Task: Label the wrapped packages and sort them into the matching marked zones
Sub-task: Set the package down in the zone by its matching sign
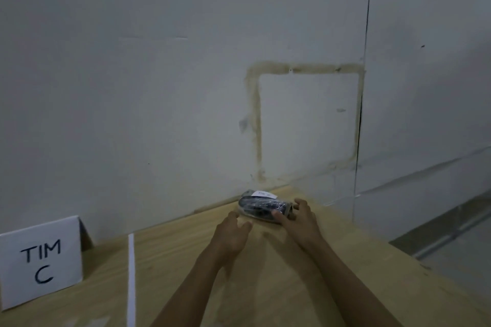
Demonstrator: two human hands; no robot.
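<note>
A dark object wrapped in clear film, the wrapped package (261, 207), lies on the wooden table (345, 260) close to the wall, right of a white tape line (131, 279). A small white label (263, 194) with handwriting sits on its far top edge. My right hand (297, 218) grips the package's right end, thumb on the near side and fingers over the far side. My left hand (232, 233) is just left of the package with relaxed fingers, its fingertips at the package's near left corner; contact is unclear. A folded white card reading "TIM C" (42, 260) stands at the far left.
The white tape line runs from the wall toward me and splits the tabletop into zones. A grey wall rises right behind the table. The table's right edge drops off to the floor (451, 241) on the right.
</note>
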